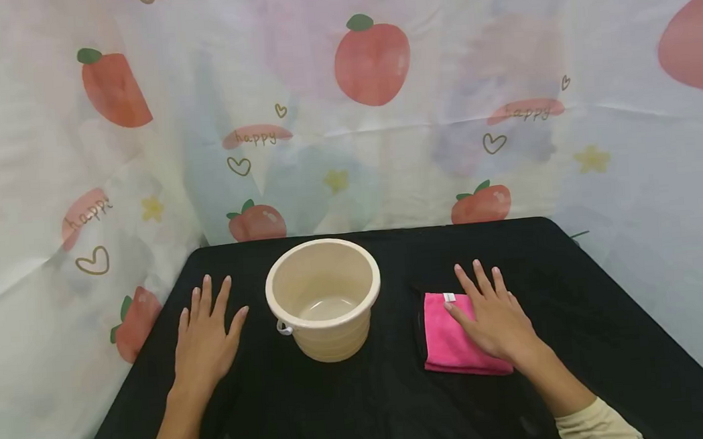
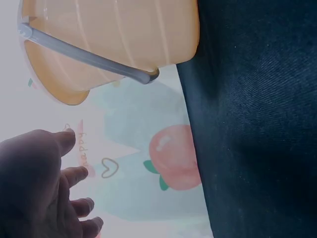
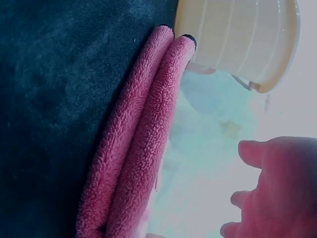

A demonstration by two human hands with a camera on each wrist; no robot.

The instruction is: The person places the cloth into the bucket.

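A cream plastic bucket (image 1: pixel 328 338) stands upright on the table, its inside looking bare. Its grey handle (image 2: pixel 89 57) hangs down along the side in the left wrist view. Left of the bucket, my left hand (image 1: pixel 205 346) is held with fingers spread and touches nothing. To the right lies a folded pink towel (image 1: pixel 446 341) with dark edging and a small white tag. Over the towel's right part is my right hand (image 1: pixel 496 318), fingers spread; the right wrist view shows a gap between this hand and the towel (image 3: pixel 143 134).
The table (image 1: pixel 351 414) is covered with black cloth. A pale curtain (image 1: pixel 420 148) printed with peaches, hearts and the word happy hangs behind it and along both sides.
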